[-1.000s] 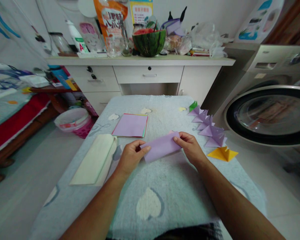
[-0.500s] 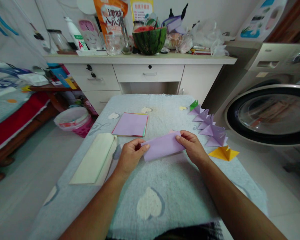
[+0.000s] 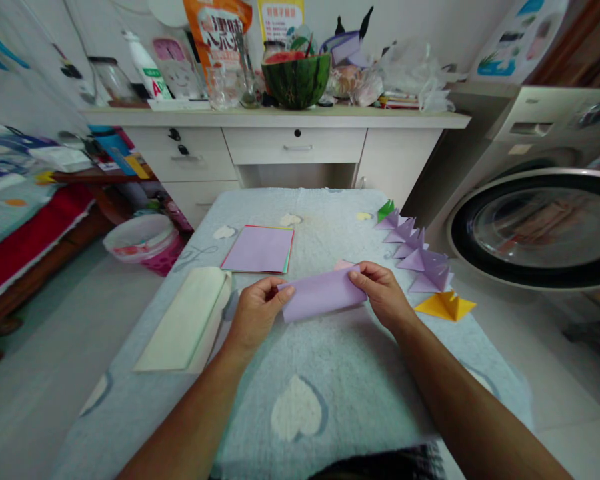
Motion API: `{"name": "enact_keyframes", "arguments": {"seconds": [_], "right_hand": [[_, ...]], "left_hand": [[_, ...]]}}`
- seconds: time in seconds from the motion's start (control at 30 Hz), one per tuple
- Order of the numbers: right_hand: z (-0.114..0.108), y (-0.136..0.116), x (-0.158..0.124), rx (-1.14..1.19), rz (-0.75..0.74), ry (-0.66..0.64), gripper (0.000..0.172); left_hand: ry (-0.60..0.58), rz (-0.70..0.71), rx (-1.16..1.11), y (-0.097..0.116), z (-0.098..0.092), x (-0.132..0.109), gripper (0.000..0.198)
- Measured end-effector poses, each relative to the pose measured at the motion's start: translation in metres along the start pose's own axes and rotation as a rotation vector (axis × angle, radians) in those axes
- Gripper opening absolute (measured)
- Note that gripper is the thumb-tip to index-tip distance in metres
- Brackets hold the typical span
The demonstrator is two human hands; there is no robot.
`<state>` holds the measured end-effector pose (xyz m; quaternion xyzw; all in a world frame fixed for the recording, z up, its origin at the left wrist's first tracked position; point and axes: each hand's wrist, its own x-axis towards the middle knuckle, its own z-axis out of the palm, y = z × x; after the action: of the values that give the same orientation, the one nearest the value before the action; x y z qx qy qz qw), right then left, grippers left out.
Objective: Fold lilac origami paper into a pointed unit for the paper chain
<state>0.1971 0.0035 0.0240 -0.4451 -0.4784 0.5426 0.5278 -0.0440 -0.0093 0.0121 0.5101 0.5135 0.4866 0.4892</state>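
A purple sheet of origami paper (image 3: 324, 295), folded to a long rectangle, is stretched between my two hands above the table. My left hand (image 3: 258, 308) pinches its left end, thumb on top. At the upper right corner, my right hand (image 3: 380, 288) grips it between thumb and fingers. Behind the paper lies a square stack of coloured paper (image 3: 258, 249), purple uppermost. Along the table's right side stands a row of folded purple paper pieces (image 3: 414, 250), with a green one (image 3: 385, 211) at the far end and a yellow one (image 3: 447, 307) at the near end.
A cream paper packet (image 3: 183, 323) lies left of my left hand on the cloth-covered table (image 3: 297, 407). Beyond the table, a white cabinet (image 3: 295, 143) carries half a watermelon (image 3: 297, 81). A washing machine (image 3: 540, 220) stands right, a pink bin (image 3: 147, 243) left.
The view has shifted slightly. Both hands keep their hold on the purple paper, which stays in nearly the same position.
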Motion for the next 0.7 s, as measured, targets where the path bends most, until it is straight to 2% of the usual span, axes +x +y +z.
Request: {"name": "enact_keyframes", "arguments": {"seconds": [0.53, 0.7], "right_hand": [[0.0016, -0.0033, -0.0012, -0.01, 0.025, 0.015, 0.034], [-0.0002, -0.0015, -0.0009, 0.017, 0.016, 0.004, 0.031]], "left_hand": [[-0.006, 0.003, -0.018, 0.0073, 0.0007, -0.0045, 0.027], [-0.031, 0.02, -0.004, 0.0026, -0.0024, -0.0037, 0.027]]}}
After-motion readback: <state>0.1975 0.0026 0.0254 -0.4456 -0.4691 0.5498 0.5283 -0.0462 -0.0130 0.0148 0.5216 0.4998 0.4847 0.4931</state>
